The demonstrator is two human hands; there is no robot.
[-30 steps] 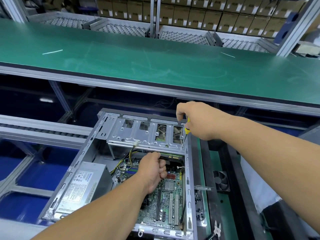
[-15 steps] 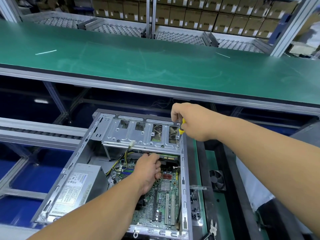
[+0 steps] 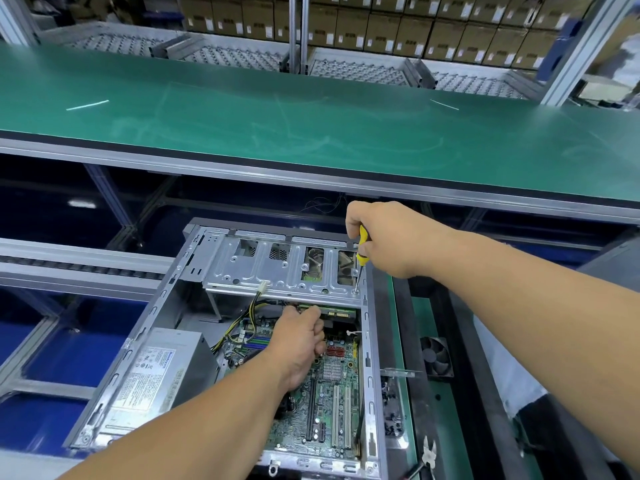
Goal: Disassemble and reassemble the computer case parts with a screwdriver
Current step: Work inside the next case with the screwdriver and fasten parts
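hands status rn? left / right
Left hand: fingers curled at the drive cage's lower edge; cannot tell what it grips.
Right hand: grips the yellow screwdriver, tip on the cage.

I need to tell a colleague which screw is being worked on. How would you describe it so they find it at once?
Start at the open computer case below the green bench. Its far end holds a silver drive cage. The screw sits at the cage's near right corner, under the tip of the yellow screwdriver gripped by the right hand.
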